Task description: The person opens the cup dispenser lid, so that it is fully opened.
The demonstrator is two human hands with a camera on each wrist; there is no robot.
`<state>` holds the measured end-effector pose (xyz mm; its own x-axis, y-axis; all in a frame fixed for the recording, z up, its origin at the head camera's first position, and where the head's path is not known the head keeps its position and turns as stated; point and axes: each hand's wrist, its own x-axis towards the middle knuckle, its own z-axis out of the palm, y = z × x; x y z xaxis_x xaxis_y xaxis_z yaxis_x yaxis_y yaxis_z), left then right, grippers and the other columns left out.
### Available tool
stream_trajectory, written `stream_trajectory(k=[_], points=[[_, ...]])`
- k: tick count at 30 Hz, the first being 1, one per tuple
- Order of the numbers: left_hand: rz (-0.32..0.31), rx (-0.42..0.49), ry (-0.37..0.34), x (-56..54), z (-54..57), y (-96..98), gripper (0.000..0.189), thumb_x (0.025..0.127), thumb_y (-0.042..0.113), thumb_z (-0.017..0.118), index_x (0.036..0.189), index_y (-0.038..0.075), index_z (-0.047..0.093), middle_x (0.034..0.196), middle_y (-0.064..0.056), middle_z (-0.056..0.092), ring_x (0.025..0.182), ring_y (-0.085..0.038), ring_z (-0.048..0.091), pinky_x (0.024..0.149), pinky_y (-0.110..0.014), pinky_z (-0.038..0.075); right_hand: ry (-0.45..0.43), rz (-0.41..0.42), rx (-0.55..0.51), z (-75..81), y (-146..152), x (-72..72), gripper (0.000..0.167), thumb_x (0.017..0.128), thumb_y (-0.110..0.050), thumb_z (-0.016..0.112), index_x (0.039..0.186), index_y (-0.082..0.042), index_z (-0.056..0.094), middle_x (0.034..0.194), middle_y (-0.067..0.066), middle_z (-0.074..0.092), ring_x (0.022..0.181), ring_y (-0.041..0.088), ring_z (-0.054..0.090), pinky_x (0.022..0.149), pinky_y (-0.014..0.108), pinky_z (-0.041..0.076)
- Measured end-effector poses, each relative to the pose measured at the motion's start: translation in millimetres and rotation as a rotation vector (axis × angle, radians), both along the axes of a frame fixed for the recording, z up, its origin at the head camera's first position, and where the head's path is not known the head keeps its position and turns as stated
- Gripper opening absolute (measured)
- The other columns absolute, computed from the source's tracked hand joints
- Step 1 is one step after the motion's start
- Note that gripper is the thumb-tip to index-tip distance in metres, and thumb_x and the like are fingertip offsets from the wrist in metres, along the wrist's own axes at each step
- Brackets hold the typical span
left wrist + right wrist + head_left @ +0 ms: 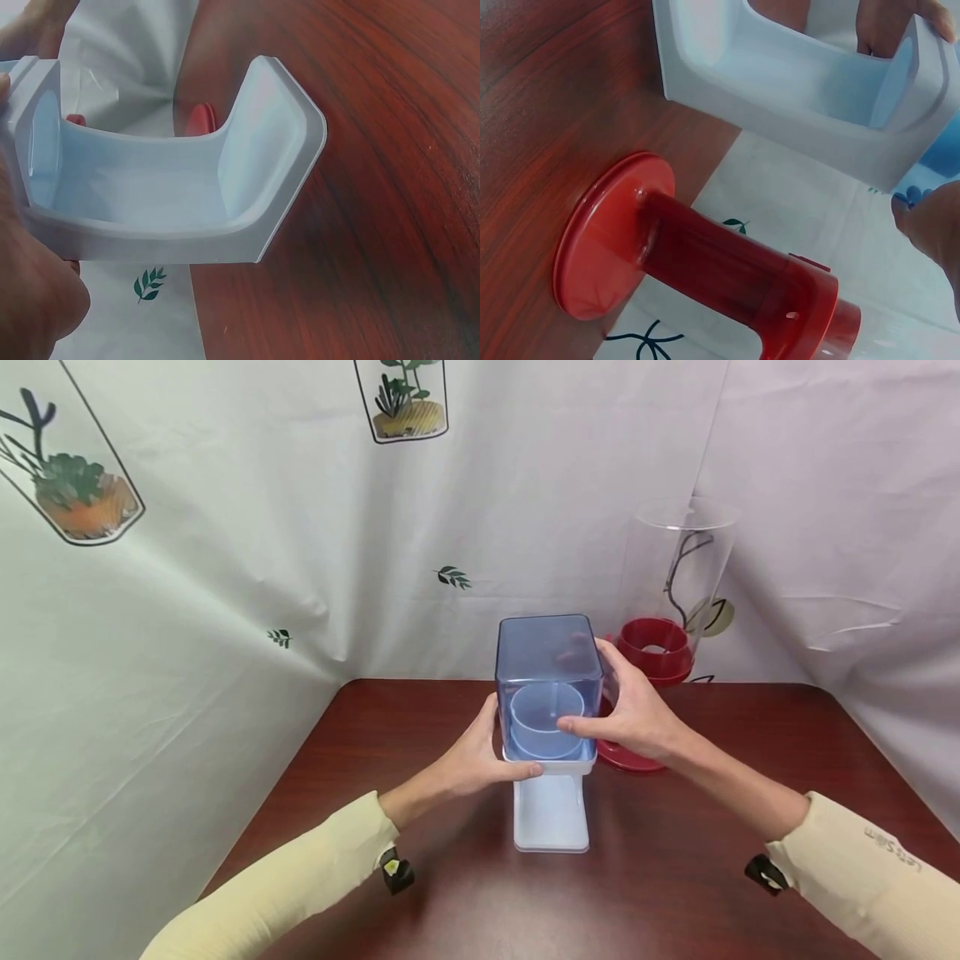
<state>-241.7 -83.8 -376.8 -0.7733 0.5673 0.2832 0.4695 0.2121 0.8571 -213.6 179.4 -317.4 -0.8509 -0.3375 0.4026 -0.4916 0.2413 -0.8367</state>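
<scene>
A translucent blue square container [550, 652] sits on top of a white stand [551, 814] with a C-shaped side, its flat foot toward me. A round cup-like part shows through the blue wall. My left hand [480, 752] grips the white upper part of the stand from the left, its thumb lying across the front rim. From the other side my right hand [637, 706] holds the blue container, thumb on the front face and fingers round the right side. In the left wrist view the stand's curved hollow [142, 180] is seen side-on.
Close behind my right hand stands a red pedestal [712, 255] on a round red base, with a tall clear cylinder [686, 560] on it. A white curtain [300, 485] with printed plants hangs behind the brown wooden table [450, 902].
</scene>
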Motion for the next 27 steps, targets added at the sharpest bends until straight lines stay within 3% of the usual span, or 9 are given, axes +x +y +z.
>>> stream_trajectory(k=[11,23,27], points=[[-0.031,0.017,0.015,-1.8,1.8,-0.5,0.102,0.079,0.019,0.092,0.158,0.021,0.027,0.146,0.000,0.049,0.133,-0.017,0.051,0.118,-0.044,0.039,-0.011,-0.044,0.029,3.6,-1.3,0.6,0.094,0.079,-0.016,0.088,0.159,-0.014,0.039,0.142,0.009,0.057,0.126,0.031,0.062,0.103,0.053,0.055],[-0.055,-0.010,0.046,-5.1,1.4,-2.1,0.105,0.079,0.025,0.091,0.160,0.024,0.025,0.146,0.001,0.049,0.132,-0.016,0.052,0.115,-0.044,0.043,-0.034,-0.058,0.054,5.5,-0.7,2.4,0.093,0.080,-0.019,0.088,0.158,-0.013,0.039,0.141,0.010,0.058,0.124,0.032,0.064,0.100,0.046,0.058],[-0.060,-0.009,0.055,-5.0,1.5,-2.2,0.105,0.079,0.025,0.091,0.160,0.023,0.025,0.146,0.000,0.050,0.132,-0.017,0.052,0.115,-0.045,0.043,-0.041,-0.056,0.053,5.9,-0.7,3.1,0.093,0.080,-0.019,0.088,0.158,-0.013,0.039,0.142,0.011,0.058,0.125,0.033,0.064,0.101,0.049,0.057]])
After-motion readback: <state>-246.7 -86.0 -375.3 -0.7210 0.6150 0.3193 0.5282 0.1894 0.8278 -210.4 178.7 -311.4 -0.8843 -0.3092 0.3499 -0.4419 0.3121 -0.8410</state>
